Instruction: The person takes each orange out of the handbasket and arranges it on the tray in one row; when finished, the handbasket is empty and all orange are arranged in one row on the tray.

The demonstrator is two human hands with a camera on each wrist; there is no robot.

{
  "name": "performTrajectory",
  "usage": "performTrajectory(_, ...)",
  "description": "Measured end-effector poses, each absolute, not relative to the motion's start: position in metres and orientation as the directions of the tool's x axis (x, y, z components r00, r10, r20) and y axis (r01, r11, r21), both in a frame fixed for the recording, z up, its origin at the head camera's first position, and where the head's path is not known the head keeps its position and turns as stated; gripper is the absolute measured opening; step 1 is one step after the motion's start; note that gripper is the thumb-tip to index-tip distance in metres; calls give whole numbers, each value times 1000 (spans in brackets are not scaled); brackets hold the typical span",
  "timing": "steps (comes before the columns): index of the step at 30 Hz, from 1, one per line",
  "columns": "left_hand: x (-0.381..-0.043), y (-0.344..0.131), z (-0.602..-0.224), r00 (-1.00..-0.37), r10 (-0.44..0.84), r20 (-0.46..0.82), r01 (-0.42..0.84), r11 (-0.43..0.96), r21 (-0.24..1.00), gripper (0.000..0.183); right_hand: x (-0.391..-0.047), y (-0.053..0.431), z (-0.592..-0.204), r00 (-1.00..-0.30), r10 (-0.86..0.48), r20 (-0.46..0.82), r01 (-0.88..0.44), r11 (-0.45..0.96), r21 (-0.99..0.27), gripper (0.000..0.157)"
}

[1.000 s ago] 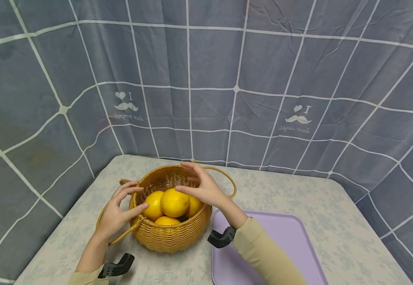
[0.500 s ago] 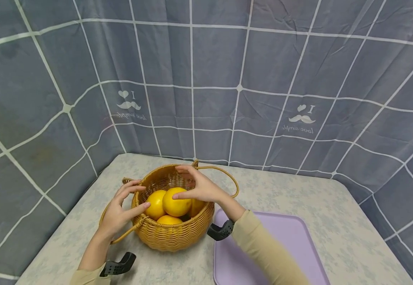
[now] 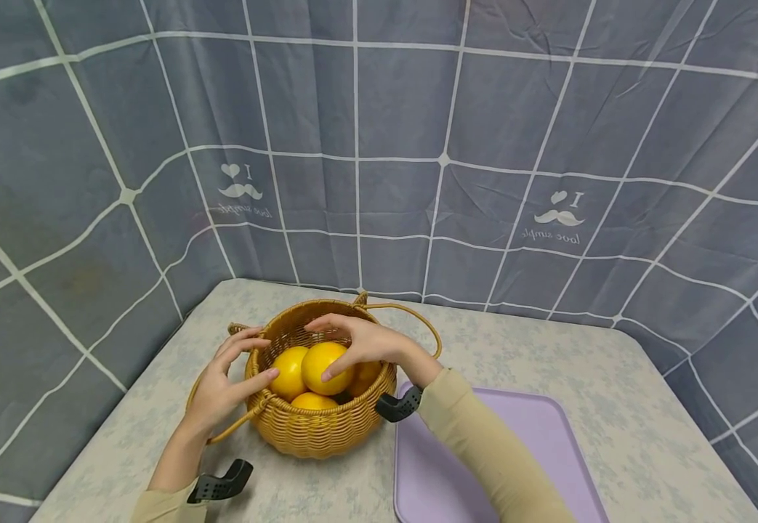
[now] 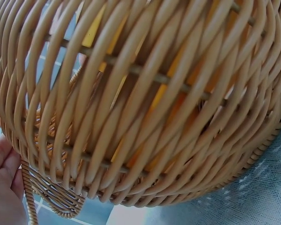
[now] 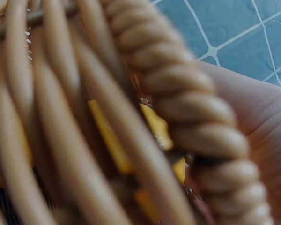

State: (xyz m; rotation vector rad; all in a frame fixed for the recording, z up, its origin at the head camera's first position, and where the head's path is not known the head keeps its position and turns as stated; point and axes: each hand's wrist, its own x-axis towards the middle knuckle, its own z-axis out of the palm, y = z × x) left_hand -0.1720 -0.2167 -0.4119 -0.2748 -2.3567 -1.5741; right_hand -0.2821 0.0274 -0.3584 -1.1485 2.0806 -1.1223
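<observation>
A round wicker basket [image 3: 316,436] holds several yellow lemons. My left hand [image 3: 218,392] holds the basket's left rim, its thumb and fingertips reaching over the edge. In the left wrist view, part of this hand [image 4: 7,180] shows beside the woven wall. My right hand [image 3: 368,341] reaches in over the right rim, with its thumb against the front of the top lemon [image 3: 320,363] and its fingers arched above and behind it. The right wrist view shows the palm [image 5: 257,117] beyond the blurred braided rim, with yellow fruit [image 5: 154,126] behind the weave.
A lilac tray [image 3: 542,428] lies to the right of the basket, partly under my right forearm. The basket's handle [image 3: 418,319] loops out at the back right. A grey checked curtain [image 3: 398,189] hangs behind the pale patterned table [image 3: 496,341].
My right hand has moved left and down, its thumb sliding over the front of the top lemon. The left hand keeps its place on the rim. The view has shifted slightly.
</observation>
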Motion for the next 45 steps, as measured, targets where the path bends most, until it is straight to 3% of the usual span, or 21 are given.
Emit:
performTrajectory(6, -173, -216, -412, -940, -8, 342, 314, 377, 871, 41, -284, 24, -360, -478, -874, -85, -480, 341, -808, 71)
performTrajectory(23, -174, -216, -415, -934, -8, 356, 328, 370, 869, 36, -284, 23, -358, -466, -862, -199, -410, 410, -815, 72)
performTrajectory(35, -173, -216, -414, -932, -7, 364, 337, 359, 870, 38, -284, 24, -358, -404, -907, -117, -508, 329, -796, 77)
performTrajectory(45, -172, -216, -414, -931, -5, 365, 338, 366, 867, 39, -279, 26, -360, -485, -874, 23, -561, 290, -776, 77)
